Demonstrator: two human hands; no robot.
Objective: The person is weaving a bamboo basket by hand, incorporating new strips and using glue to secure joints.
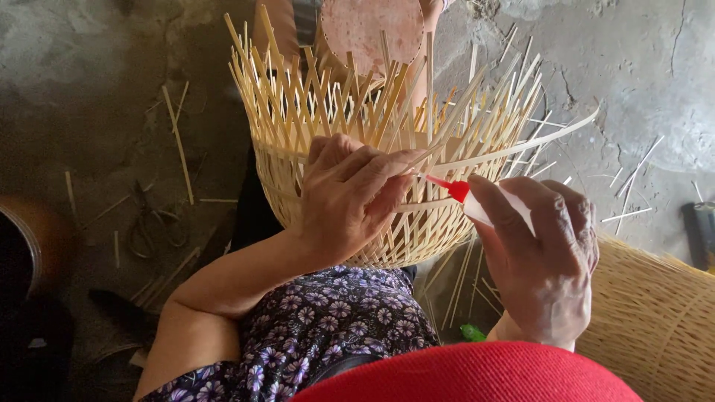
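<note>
On the lap: a half-woven bamboo basket (387, 171) sits tipped against the knee, loose strip ends fanning up and out all round its rim. Everything below is placed off that basket.

Left hand (346, 201): pressed on the basket's near wall, fingers curled and pinching a thin strip end right at the weave. Clenched on that strip, thumb side tucked in.

Right hand (544, 253): just right of the basket, wrapped around a small white bottle (495, 212) with a red nozzle (450, 187). Firm grasp, nozzle tip aimed at the spot the left fingers are pinching, looks like touching or nearly.

Long strip (521, 145): one pale strip sweeps out from the basket's right side, free at its far end.

Left of basket: scissors (153, 223) lying on the concrete floor (89, 89), with stray slivers around them. A dark pot edge sits further left.

Right of basket: another woven piece (655, 320), low and close to the right wrist.

Above basket: a round pinkish disc (369, 26) shows past the far rim, can't tell what it is.

Risk, my guess: if that bottle is glue, too hard a squeeze would run it onto the pinching fingers, since they're right at the tip. Also the pinched strip looks springy, so easing off early could let it pop out of the weave. Those upright ends sit close to the wrists too, easy to snag.
</note>
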